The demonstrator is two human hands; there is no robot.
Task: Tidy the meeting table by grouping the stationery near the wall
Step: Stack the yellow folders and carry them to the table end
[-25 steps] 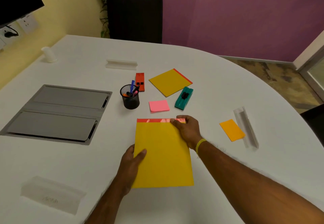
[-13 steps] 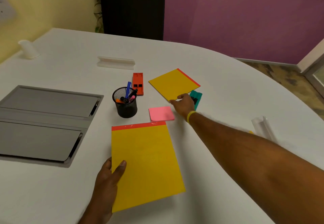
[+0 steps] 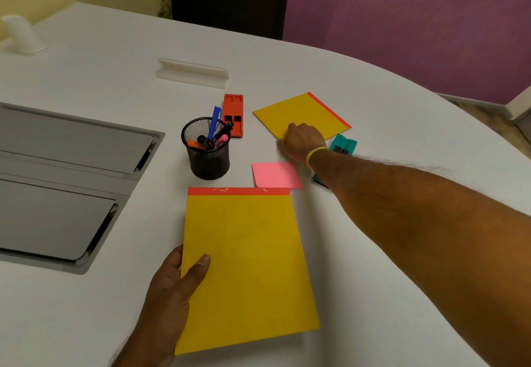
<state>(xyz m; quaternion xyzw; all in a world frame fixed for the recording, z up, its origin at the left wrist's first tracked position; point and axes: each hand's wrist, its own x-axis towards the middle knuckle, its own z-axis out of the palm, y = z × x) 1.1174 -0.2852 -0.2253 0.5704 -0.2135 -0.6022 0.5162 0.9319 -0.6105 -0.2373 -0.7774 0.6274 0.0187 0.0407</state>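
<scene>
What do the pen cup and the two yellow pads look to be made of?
Pen cup: black wire mesh, likely metal; the pens show through its weave. Large pad and small pad: matte yellow paper or card, flat and thin, each with a red, seemingly glued binding strip.

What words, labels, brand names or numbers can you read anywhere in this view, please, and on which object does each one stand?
None can be read.
Large yellow pad: plain cover, only glare marks on its red strip.
Small yellow pad: blank.
Pink sticky notes: blank.
Clear name stand: faint smudge inside, too blurred to tell whether it is text.
Red stapler and teal stapler: no marking legible.
</scene>
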